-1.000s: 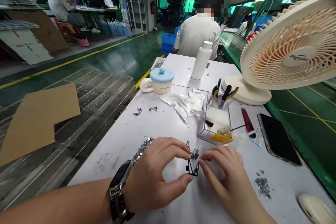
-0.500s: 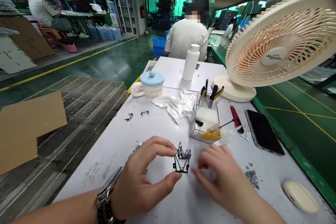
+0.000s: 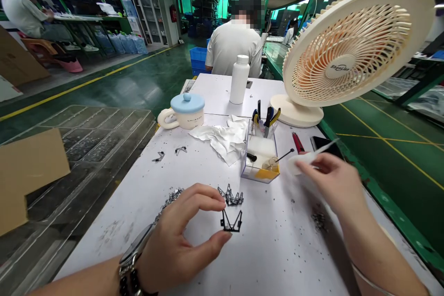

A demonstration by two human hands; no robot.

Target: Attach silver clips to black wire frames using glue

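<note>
My left hand (image 3: 187,231) pinches a small black frame part (image 3: 231,222) with V-shaped struts between thumb and fingertips. Just behind it on the table lies a cluster of dark metal parts (image 3: 233,196). My right hand (image 3: 333,180), slightly blurred, is over the table's right side, with thumb and fingers closed on a thin white sheet (image 3: 305,159). Paper or plastic, I cannot tell which. Beneath the right hand is a heap of tiny metal pieces (image 3: 319,221). A phone (image 3: 328,146) is partly hidden behind that hand.
A clear box (image 3: 260,173) with pliers (image 3: 268,118) stands mid-table. Beyond are crumpled tissue (image 3: 225,141), a lidded mug (image 3: 189,113), a white bottle (image 3: 240,81) and a fan (image 3: 347,62). Loose metal parts (image 3: 169,201) lie by my left hand. A person (image 3: 236,46) sits ahead.
My right hand has moved right and away from the black frame part, and has taken hold of the white sheet. My left hand still holds the frame part. The view has shifted slightly right.
</note>
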